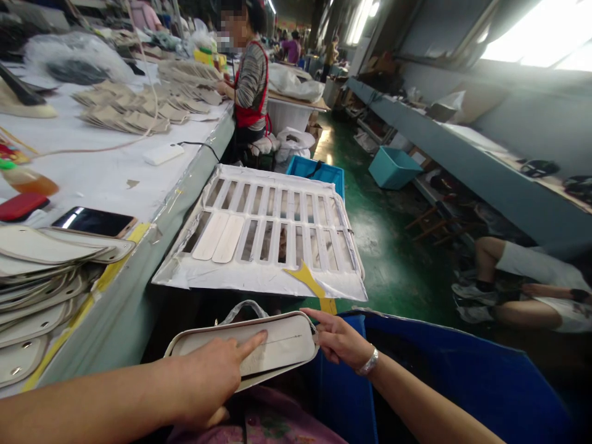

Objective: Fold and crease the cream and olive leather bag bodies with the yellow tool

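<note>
A cream leather bag panel [277,342] with a stitched edge lies across my lap. My left hand [208,379] rests on it with the index finger stretched along its face and the other fingers curled under. My right hand [340,339] pinches the panel's right end between fingers and thumb; a silver bracelet circles that wrist. A small loop of clear strap shows just behind the panel.
A white slotted rack [272,231] wrapped in plastic leans off the workbench [106,179] with two flat pieces in it. Stacked cream panels [41,277], a phone [95,221] and a blue bin [462,376] surround me. A person in a red apron works farther along.
</note>
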Demonstrator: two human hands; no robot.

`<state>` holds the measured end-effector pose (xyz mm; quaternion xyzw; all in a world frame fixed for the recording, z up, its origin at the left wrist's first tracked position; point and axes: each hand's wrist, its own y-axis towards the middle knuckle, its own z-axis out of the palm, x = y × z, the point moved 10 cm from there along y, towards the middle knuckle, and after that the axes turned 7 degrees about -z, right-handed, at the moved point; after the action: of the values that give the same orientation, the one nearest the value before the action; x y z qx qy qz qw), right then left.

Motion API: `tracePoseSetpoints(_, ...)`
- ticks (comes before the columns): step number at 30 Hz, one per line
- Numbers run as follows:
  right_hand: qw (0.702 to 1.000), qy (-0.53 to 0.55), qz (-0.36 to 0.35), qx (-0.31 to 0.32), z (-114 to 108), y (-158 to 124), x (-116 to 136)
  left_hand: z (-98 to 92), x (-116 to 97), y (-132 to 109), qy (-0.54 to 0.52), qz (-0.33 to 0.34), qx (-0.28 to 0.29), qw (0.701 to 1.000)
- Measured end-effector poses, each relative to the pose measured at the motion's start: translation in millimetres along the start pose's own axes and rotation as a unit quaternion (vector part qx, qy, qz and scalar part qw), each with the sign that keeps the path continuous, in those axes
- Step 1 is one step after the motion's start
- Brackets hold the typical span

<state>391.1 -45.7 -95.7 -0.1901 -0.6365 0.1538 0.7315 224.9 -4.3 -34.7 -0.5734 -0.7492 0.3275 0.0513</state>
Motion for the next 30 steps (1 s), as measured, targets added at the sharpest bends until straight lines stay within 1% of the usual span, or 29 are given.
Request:
tracePoseSetpoints(2, 1.0, -0.01, -0.003, -0.012, -1, -1, 2, 5.5, -4, 4, 0.031, -0.008, 0.03, 0.999)
tracePoseSetpoints(4, 1.0, 0.007, -0.009, -0.023, -2, -1, 3, 10.4, -6, 8, 0.06, -0.015, 0.059, 0.996)
tracePoseSetpoints(7, 0.998, 0.025, -0.015, -0.064, -4, -2, 3, 14.9, -8, 11, 0.082, -0.011, 0.086, 0.993)
tracePoseSetpoints(8, 0.997, 0.007, -0.015, -0.076, -5, -4, 4, 15.3, -9, 11, 0.083, -0.009, 0.088, 0.993)
tracePoseSetpoints(10, 0.994, -0.062, -0.025, -0.09, -4, -6, 9, 14.6, -9, 10, 0.077, -0.008, 0.081, 0.994)
tracePoseSetpoints(13, 0.976, -0.183, -0.074, -0.091, 0, -10, 24, 15.0, -9, 9, 0.073, -0.01, 0.078, 0.994)
tracePoseSetpoints(16, 0.959, -0.254, -0.093, -0.086, 1, -12, 32, 18.2, -10, 10, 0.097, -0.006, 0.086, 0.992)
tracePoseSetpoints(19, 0.953, -0.278, -0.086, -0.086, 0, -12, 34, 19.9, -11, 11, 0.112, 0.004, 0.079, 0.991)
tracePoseSetpoints(22, 0.955, -0.275, -0.074, -0.081, 1, -12, 33, 19.0, -11, 12, 0.114, 0.008, 0.064, 0.991)
tracePoseSetpoints(26, 0.934, -0.325, -0.098, -0.113, 2, -16, 42, 19.8, -11, 11, 0.116, 0.005, 0.076, 0.99)
tracePoseSetpoints(30, 0.939, -0.306, -0.102, -0.119, 8, -19, 48, 20.3, -11, 12, 0.107, 0.0, 0.08, 0.991)
